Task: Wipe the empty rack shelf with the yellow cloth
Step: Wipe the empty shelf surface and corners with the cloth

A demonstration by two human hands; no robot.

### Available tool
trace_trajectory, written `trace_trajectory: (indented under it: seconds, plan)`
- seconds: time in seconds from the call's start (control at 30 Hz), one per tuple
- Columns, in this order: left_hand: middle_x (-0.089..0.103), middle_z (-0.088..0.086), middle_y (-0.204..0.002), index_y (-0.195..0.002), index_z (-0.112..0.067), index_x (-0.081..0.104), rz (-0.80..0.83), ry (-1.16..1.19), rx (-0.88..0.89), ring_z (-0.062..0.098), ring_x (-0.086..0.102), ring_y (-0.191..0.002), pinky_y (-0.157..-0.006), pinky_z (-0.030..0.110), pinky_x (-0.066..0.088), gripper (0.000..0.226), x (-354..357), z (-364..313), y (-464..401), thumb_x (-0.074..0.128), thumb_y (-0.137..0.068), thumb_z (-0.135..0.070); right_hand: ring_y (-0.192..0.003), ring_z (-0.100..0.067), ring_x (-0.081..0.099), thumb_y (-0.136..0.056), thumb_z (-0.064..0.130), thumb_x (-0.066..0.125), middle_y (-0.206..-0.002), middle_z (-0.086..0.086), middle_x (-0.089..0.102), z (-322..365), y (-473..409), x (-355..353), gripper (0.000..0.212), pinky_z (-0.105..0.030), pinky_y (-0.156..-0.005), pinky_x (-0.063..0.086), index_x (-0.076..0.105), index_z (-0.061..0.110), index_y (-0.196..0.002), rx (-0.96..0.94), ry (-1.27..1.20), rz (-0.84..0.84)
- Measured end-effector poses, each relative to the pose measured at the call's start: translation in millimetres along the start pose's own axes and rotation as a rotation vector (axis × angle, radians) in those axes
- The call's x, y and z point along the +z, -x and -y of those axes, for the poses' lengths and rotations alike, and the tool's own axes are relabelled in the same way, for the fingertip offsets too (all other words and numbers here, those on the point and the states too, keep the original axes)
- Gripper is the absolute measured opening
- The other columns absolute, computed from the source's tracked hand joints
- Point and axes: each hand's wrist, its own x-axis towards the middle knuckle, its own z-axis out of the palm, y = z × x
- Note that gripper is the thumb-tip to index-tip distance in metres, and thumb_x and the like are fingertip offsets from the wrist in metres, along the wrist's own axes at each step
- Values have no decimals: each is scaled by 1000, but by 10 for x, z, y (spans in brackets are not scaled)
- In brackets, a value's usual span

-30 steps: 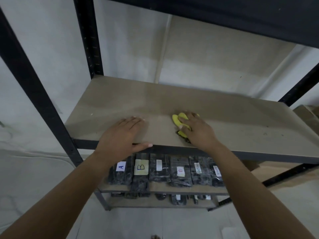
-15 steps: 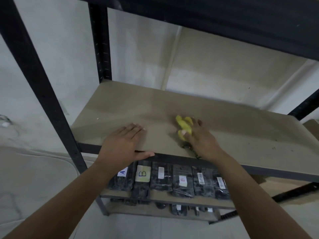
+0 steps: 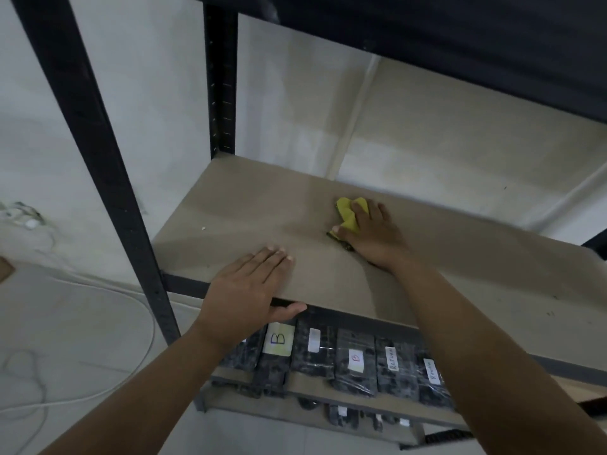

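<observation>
A person stood at a dark metal rack (image 3: 98, 165), seen from their own head, looking down at a bare tan shelf (image 3: 460, 274). The right hand (image 3: 374, 234) lay on the shelf about midway along it, nearer the front edge than the back, grasping a crumpled yellow cloth (image 3: 348, 215) between curled fingers and thumb and pressing it against the board. The left hand (image 3: 246, 290) rested flat and relaxed at the shelf's front edge toward the left corner, fingers straight on the board and the thumb hooked over the dark front rail. On the shelf below, along its front edge, stood a row of dark wrapped packs (image 3: 351, 366) with small paper labels; one label read B (image 3: 278, 339). White cables (image 3: 108, 339) lay on the floor to the left.
</observation>
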Motion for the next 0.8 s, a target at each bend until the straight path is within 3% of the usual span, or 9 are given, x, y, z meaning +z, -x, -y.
trace_trajectory:
  seconds: [0.2, 0.33, 0.53, 0.67, 0.8]
  plan:
    - [69, 7, -112, -110, -8, 69, -78, -27, 42, 21, 65, -106, -89, 33, 51, 70, 76, 27, 0, 51, -80, -69, -142, -30, 15, -98, 31, 32, -155, -12, 18, 198, -700, -46, 51, -35, -115, 11, 22, 16, -145, -67, 4, -32]
    - [70, 7, -112, -109, -9, 70, -102, -46, 62, 21, 65, -106, -85, 33, 51, 69, 127, 43, 9, 51, -79, -69, -139, -29, 23, -99, 32, 30, -152, -12, 26, 330, -999, -18, 47, -34, -115, 14, 30, 16, -143, -116, -4, -57]
    - [70, 6, -110, -106, -10, 71, -97, -40, 51, 20, 66, -103, -86, 31, 48, 67, 94, 46, 3, 51, -78, -68, -140, -19, 28, -97, 28, 44, -149, -1, 36, 335, -263, 79, 42, -20, -112, 11, 41, 21, -138, -440, -150, -58]
    - [69, 7, -112, -108, -7, 69, -67, 14, 44, 23, 65, -105, -94, 34, 44, 64, 0, 43, 5, 53, -81, -63, -132, -11, 41, -95, 29, 48, -142, 4, 48, 222, 265, 22, 34, -18, -109, 24, 55, 24, -128, -467, -331, -43]
    - [66, 11, -118, -114, -4, 64, 14, -55, -31, 28, 61, -111, -98, 42, 44, 67, -159, 348, 160, 49, -84, -62, -112, -8, 56, -97, 19, 45, -131, 7, 56, 204, -118, -201, 28, -22, -99, 43, 63, 26, -117, -383, -593, -137]
